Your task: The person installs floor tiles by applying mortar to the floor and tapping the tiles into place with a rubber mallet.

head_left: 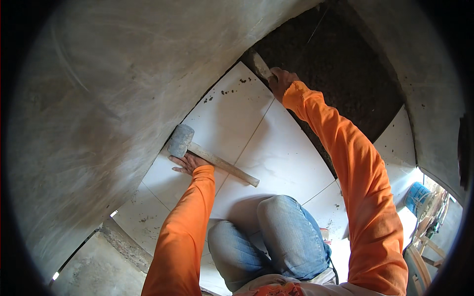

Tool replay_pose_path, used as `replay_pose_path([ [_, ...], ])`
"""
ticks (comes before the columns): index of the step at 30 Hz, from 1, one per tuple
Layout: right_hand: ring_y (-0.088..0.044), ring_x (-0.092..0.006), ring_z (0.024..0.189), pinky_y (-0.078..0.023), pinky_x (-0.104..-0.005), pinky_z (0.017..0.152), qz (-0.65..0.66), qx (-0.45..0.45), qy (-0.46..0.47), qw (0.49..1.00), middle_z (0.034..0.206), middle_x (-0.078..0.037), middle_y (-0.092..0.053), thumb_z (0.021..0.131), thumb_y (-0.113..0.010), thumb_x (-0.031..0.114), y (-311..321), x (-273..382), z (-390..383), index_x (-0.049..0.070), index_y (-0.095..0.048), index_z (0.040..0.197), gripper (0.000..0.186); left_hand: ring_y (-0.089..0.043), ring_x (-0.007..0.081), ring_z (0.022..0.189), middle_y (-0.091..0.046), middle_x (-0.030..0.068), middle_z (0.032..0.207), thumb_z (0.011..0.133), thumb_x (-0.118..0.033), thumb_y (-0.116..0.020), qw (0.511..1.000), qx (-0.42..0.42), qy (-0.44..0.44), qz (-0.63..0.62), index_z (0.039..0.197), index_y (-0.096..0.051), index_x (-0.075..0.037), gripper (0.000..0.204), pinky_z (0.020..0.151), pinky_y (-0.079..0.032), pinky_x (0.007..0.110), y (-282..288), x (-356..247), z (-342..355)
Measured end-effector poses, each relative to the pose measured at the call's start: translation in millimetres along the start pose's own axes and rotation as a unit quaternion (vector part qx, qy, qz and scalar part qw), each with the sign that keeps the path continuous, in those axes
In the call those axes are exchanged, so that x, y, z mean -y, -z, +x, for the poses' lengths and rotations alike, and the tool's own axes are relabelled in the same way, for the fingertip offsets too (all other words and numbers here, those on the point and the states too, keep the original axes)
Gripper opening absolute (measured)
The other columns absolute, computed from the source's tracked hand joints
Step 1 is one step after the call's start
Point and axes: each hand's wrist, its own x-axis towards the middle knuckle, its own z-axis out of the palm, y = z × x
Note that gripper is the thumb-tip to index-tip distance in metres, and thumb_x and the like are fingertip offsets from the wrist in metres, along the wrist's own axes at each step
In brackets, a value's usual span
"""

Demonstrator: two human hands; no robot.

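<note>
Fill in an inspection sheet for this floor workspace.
Surface: white floor tiles beside a dark untiled bed.
Job's things: mallet with grey head and wooden handle, lying on the tiles; pale flat tool, exact kind unclear.
Clutter: dark crumbs on the tiles; blue bucket at far right.
Hands: left hand flat, fingers spread, next to the mallet, contact unclear; right hand closed on the pale flat tool.
Cables: nothing seen for certain.
Surroundings: grey walls at left and right.

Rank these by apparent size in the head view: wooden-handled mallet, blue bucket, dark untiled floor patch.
1. Dark untiled floor patch
2. Wooden-handled mallet
3. Blue bucket, though it looks farther away
</note>
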Motion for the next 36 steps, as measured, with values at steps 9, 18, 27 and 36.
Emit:
replay_pose_path([
  [9, -0.068, -0.0356, 0.08, -0.053, -0.0437, 0.076, -0.03, 0.072, 0.018, 0.997, 0.089, -0.021, -0.068, 0.089, -0.049, 0.023, 14, -2, 6, 0.006, -0.061, 0.115, 0.033, 0.005, 0.0304, 0.146, -0.012, 0.0018, 0.159, 0.091, -0.052, -0.038, 0.995, -0.05, -0.022, -0.087, 0.152, -0.012, -0.015, 0.076, 0.114, 0.002, 0.058, -26, 8, 11],
  [18, -0.068, -0.0338, 0.069, -0.056, -0.0422, 0.065, -0.259, 0.263, 0.112, 0.922, 0.084, -0.019, -0.068, 0.089, -0.048, 0.019, 37, -27, -22, 0.004, -0.062, 0.109, 0.028, 0.005, 0.0299, 0.146, -0.008, 0.0041, 0.159, 0.09, -0.059, -0.034, 0.999, -0.01, -0.017, -0.045, 0.152, -0.01, -0.017, 0.079, 0.115, 0.003, 0.056, -8, 5, 4],
  [27, -0.063, -0.025, 0.055, -0.05, -0.0359, 0.05, 0.015, -0.044, 0.019, 0.999, 0.067, -0.012, -0.061, 0.093, -0.049, 0.025, 43, -74, -114, 0.004, -0.057, 0.105, 0.025, 0.002, 0.03, 0.147, -0.009, 0.0055, 0.159, 0.093, -0.054, -0.032, 0.989, -0.052, -0.017, -0.136, 0.152, -0.013, -0.019, 0.071, 0.114, 0.002, 0.056, -18, 6, 8],
  [36, -0.065, -0.0245, 0.053, -0.053, -0.037, 0.058, 0.098, 0.076, -0.095, 0.988, 0.065, -0.014, -0.064, 0.09, -0.048, 0.025, 26, -58, -84, 0.004, -0.062, 0.104, 0.029, 0.003, 0.0324, 0.146, -0.009, 0.0074, 0.159, 0.09, -0.052, -0.039, 0.989, -0.061, -0.028, -0.131, 0.152, -0.013, -0.018, 0.075, 0.113, 0.003, 0.059, -16, 6, 8],
])
